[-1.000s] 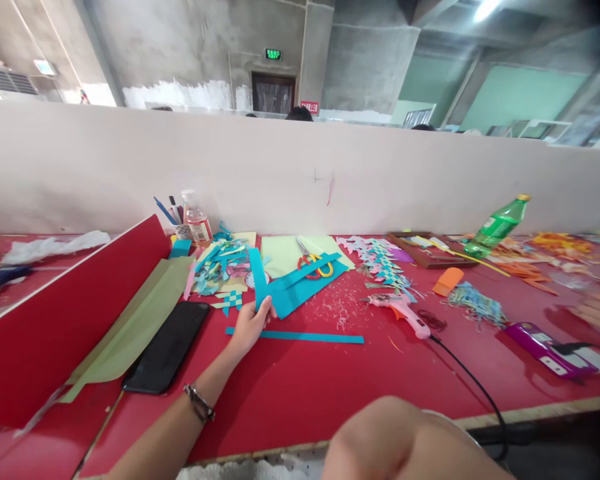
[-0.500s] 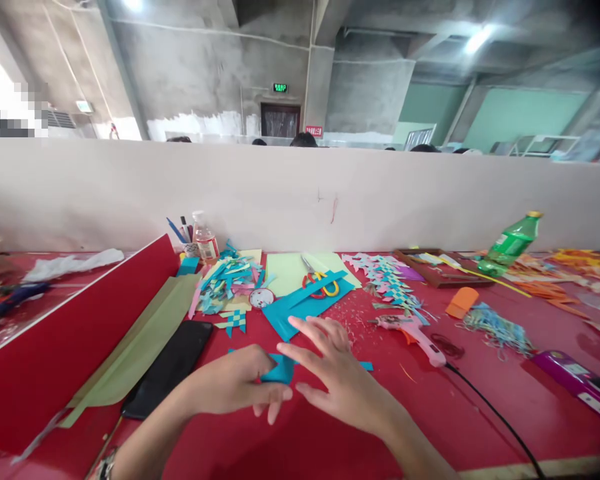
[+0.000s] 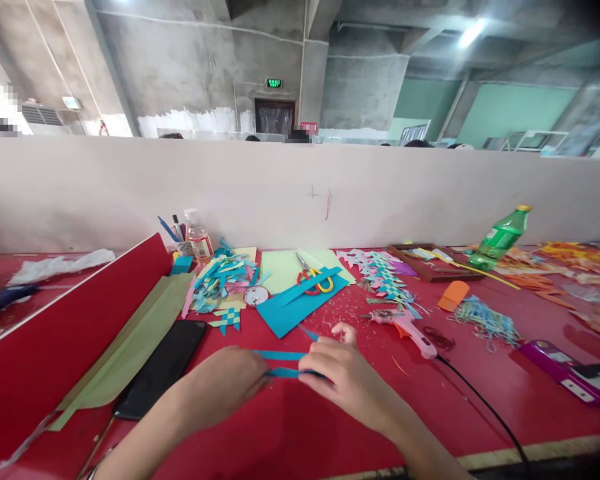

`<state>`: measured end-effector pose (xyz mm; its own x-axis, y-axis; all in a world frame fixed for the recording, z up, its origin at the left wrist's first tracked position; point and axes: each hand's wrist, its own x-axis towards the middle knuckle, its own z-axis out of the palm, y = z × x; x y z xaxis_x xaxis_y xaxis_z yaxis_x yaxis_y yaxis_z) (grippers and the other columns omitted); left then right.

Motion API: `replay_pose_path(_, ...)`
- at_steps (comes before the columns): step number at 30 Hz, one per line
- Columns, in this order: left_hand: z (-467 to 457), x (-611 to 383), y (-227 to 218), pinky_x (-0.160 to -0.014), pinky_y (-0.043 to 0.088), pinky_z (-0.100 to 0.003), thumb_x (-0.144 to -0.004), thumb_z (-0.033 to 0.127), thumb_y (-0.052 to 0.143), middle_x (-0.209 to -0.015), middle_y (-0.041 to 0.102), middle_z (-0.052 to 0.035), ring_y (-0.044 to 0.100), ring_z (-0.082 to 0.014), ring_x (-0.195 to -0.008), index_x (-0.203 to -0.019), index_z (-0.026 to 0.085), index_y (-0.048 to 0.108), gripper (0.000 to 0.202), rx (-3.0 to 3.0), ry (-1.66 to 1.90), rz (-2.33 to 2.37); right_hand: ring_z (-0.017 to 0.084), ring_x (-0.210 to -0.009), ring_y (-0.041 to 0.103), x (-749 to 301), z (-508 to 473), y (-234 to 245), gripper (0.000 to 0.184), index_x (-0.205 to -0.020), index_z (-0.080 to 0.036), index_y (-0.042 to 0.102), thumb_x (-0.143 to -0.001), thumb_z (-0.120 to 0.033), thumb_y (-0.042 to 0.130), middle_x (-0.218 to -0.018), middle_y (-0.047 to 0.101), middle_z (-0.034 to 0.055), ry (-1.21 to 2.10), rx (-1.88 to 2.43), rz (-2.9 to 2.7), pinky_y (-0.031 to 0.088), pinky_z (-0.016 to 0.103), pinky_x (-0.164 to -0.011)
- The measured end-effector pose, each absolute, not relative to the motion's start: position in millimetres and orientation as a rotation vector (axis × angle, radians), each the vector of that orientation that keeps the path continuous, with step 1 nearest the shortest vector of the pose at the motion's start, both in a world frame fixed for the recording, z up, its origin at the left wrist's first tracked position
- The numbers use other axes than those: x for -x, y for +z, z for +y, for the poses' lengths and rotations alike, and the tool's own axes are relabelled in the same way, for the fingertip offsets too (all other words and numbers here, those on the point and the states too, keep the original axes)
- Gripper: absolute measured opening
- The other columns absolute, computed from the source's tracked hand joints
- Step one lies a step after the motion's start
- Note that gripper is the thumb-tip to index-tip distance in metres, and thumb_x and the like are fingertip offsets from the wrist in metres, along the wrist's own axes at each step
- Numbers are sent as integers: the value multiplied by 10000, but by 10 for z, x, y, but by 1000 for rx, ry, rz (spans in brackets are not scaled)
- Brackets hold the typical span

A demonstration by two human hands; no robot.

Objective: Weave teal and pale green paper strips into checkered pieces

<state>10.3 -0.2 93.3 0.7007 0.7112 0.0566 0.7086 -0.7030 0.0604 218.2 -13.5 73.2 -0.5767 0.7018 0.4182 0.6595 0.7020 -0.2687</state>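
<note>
A blue paper strip (image 3: 284, 373) stretches between my two hands just above the red table. My left hand (image 3: 225, 381) closes on its left end, fingertips partly hidden behind the hand. My right hand (image 3: 347, 377) pinches the other end, index finger raised. A second blue strip (image 3: 279, 355) runs behind the first; whether it is held or lies on the table, I cannot tell. Beyond the hands is a sheet of blue paper (image 3: 280, 320), with scissors (image 3: 324, 280) and another blue strip on it. A small woven blue and yellow-green piece (image 3: 230, 319) lies to the left.
A pink glue gun (image 3: 410, 330) with a black cord lies at right, near a purple power strip (image 3: 560, 373). At left are a black phone (image 3: 163, 367) and a red divider (image 3: 80, 347). Paper scraps (image 3: 225, 283) and a green bottle (image 3: 503, 237) stand farther back.
The blue paper bunched at my left hand is now a strip drawn out between both hands. My right hand has gone from spread fingers to a pinch. Another person's hand appears at far right.
</note>
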Motion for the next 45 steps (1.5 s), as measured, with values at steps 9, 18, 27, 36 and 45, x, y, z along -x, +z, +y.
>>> replay_pose_path(9,-50,-376,454,-709,352,-291,-747,272,504,-952,546,-18,496,-177,-855,-980,238,500,235,-2974,240,1197,122,-633,410,-2156,-243,304,269,-687,-182,477,-840,-97,273,-617,489,-17,-375,938,-2417,213,333,-773)
replay_pose_path(18,-178,-528,158,-547,289,-275,-793,179,441,-740,546,1,482,-151,-665,-716,175,493,93,-3072,123,1105,136,-603,403,-2177,-360,-56,242,-613,-178,440,-791,-54,331,-617,469,-3,-392,1070,-2464,297,289,-658)
replay_pose_path(27,-209,-524,66,-581,310,-262,-796,198,443,-786,548,1,490,-145,-699,-790,197,499,56,-3003,77,1150,128,-684,486,-2337,-439,-148,115,-708,-201,519,-766,-124,456,-713,513,-3,-17,1315,-2374,363,223,-596)
replay_pose_path(36,-272,-622,48,-568,359,-267,-786,170,444,-760,555,-16,512,-160,-692,-771,185,513,72,-2918,72,1239,141,-781,484,-2275,-449,-53,74,-778,-204,531,-751,-147,494,-799,520,10,-7,1355,-2405,389,254,-679)
replay_pose_path(45,-285,-572,69,-556,388,-217,-815,205,378,-799,561,-19,522,-148,-741,-815,205,549,171,-2781,165,1311,135,-737,462,-2335,-456,-76,153,-762,-183,541,-818,-164,400,-742,520,18,31,1399,-2433,362,249,-648)
